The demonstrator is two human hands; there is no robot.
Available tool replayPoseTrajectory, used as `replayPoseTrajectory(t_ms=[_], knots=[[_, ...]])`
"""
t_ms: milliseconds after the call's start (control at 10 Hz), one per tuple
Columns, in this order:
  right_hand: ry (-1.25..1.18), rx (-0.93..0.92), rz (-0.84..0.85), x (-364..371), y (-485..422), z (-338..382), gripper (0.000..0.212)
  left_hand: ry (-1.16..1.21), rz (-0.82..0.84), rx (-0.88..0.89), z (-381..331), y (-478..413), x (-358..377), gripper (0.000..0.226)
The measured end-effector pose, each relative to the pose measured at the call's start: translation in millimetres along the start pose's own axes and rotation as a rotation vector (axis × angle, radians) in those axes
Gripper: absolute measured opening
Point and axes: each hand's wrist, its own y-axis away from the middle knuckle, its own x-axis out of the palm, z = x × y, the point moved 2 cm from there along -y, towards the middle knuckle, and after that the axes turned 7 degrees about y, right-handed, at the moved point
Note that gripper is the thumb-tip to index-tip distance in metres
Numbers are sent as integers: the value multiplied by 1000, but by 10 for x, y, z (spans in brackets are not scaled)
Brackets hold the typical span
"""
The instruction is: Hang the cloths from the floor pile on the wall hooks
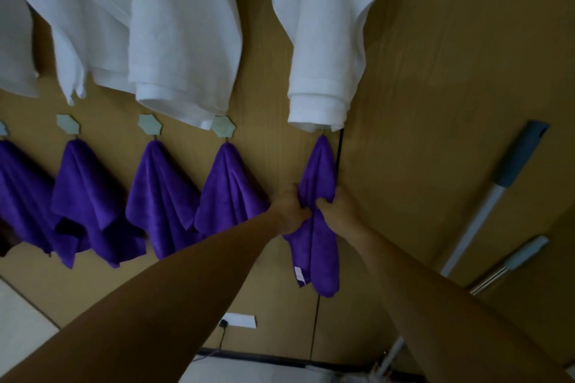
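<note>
A purple cloth (320,246) hangs by its top from a small hook (323,133) on the tan wall, at the right end of the lower row. My left hand (291,211) grips its left side at mid height, and my right hand (337,207) grips its right side just beside it. Several more purple cloths (161,196) hang to the left from pale star-shaped hooks (223,126). The floor pile is out of view.
Large white towels (186,40) hang in a row above the purple cloths. A mop with a blue head (519,155) leans on the wall at the right, with a second handle (510,261) below it. A white socket (239,320) and cable sit low on the wall.
</note>
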Motion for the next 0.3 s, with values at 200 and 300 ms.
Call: replayPoseTrajectory(t_ms=[200, 300], knots=[[161, 133, 176, 42, 427, -255, 16, -142, 110, -121, 248, 455, -105, 72], [255, 146, 154, 38, 652, -241, 14, -186, 114, -76, 333, 648, -191, 75]])
